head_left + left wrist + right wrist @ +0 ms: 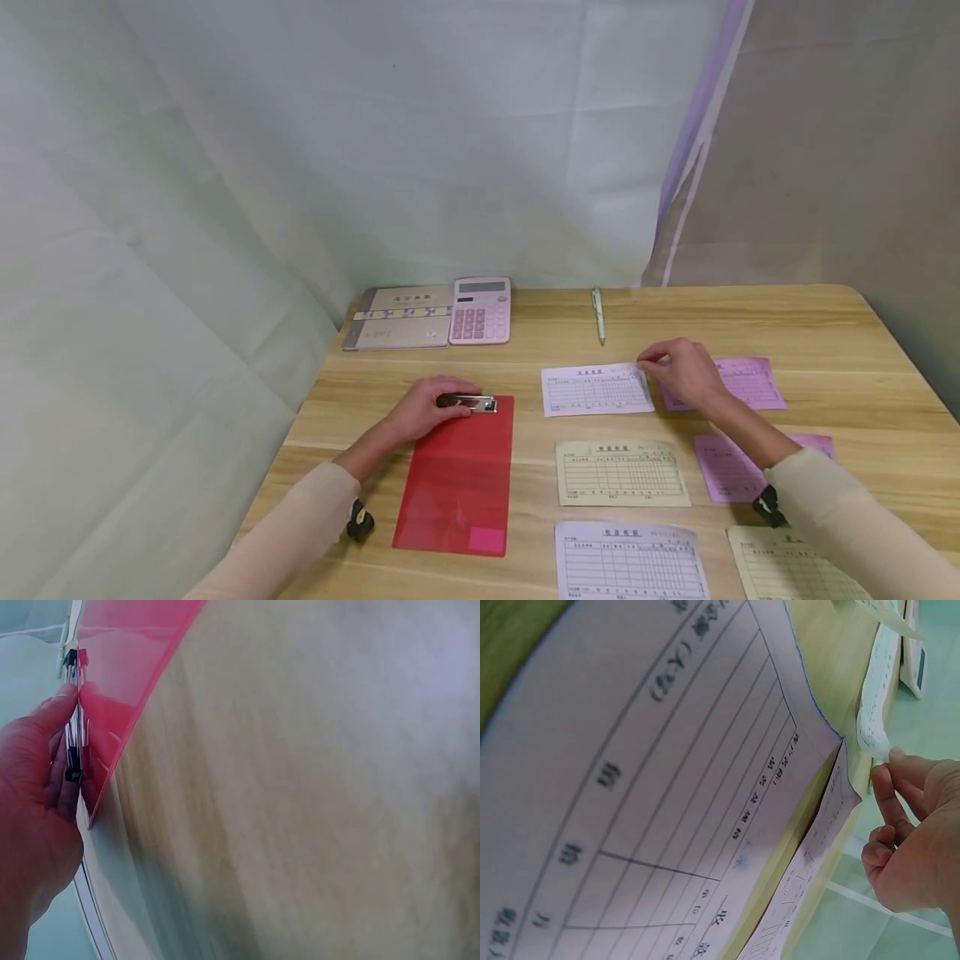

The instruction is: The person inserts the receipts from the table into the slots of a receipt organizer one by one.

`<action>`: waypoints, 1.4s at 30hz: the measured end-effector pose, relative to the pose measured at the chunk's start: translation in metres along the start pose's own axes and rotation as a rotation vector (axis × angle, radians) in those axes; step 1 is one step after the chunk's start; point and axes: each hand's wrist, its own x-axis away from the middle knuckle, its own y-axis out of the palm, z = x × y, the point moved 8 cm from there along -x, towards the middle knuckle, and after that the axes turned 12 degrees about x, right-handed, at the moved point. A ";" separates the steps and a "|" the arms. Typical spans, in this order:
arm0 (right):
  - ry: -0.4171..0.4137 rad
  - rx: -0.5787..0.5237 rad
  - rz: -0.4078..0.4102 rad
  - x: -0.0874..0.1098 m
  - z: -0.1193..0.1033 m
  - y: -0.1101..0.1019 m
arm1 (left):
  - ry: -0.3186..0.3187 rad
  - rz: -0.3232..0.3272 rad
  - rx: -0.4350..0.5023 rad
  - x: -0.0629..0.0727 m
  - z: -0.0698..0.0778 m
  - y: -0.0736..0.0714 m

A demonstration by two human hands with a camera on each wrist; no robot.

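My left hand [423,410] grips the metal clip [483,404] at the top of a red translucent clipboard [457,475], thumb on one side and fingers on the other. In the left wrist view, the thumb presses on the clip and the red board [139,652] extends away from it. My right hand [688,375] pinches the upper right corner of a white receipt slip [596,392] between thumb and index finger. Seen from the right wrist, that slip [874,705] curves up slightly at the pinched end. A pink slip [750,383] lies partly under the right hand.
A yellow slip [622,475], another white slip [630,562], a second pink slip [723,471] and a second yellow slip [787,567] lie in rows. A calculator [481,310], a notebook [401,329] and a pen [598,315] are at the back of the table.
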 end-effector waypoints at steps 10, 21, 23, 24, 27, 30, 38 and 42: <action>0.001 0.012 -0.016 -0.002 -0.003 0.000 | -0.015 -0.012 -0.018 -0.002 -0.001 0.000; -0.018 -0.064 0.020 -0.006 -0.009 -0.008 | -0.004 -0.006 -0.029 -0.002 -0.003 0.000; -0.020 -0.084 0.022 -0.007 -0.010 -0.010 | 0.009 -0.007 -0.044 -0.002 -0.002 0.000; -0.016 -0.093 0.022 -0.007 -0.010 -0.010 | 0.014 -0.007 -0.051 -0.002 -0.002 0.000; -0.004 -0.122 0.020 -0.007 -0.011 -0.011 | 0.016 -0.007 -0.063 -0.002 -0.001 0.000; 0.015 -0.151 0.015 -0.007 -0.012 -0.012 | 0.011 -0.011 -0.065 -0.002 -0.001 0.000; 0.045 -0.361 -0.034 -0.008 -0.020 -0.015 | 0.009 -0.019 -0.061 -0.002 -0.001 0.000; 0.041 -0.493 -0.060 -0.010 -0.031 -0.014 | 0.034 -0.023 -0.088 -0.003 0.001 -0.001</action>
